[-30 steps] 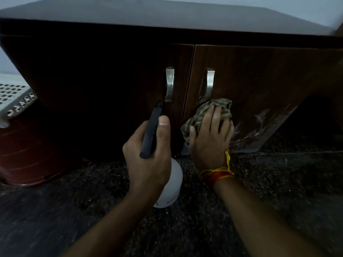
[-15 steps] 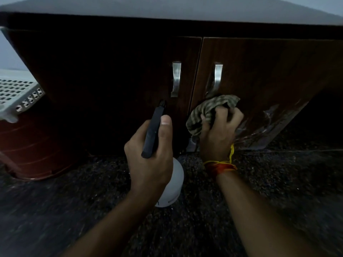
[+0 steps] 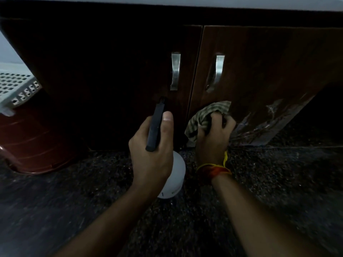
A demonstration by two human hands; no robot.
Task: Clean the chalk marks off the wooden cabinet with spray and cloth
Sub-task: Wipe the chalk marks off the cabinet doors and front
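A dark wooden cabinet (image 3: 269,71) with two doors and two metal handles fills the upper view. My left hand (image 3: 154,151) grips a spray bottle (image 3: 174,180) with a white body and black head, its nozzle aimed at the left door. My right hand (image 3: 215,138) grips a bunched striped cloth (image 3: 204,115) against the lower left corner of the right door. A pale, shiny smear (image 3: 269,123) shows on that door, to the right of the cloth.
A reddish-brown plastic tub (image 3: 37,138) stands on the dark speckled floor (image 3: 278,182) at the left, with a white perforated basket (image 3: 16,88) above it. The cabinet's right side is in deep shadow.
My right hand went from lying flat on the cloth to bunching it in curled fingers, and moved slightly down the door. The view shifted lower. My left hand kept its hold on the bottle.
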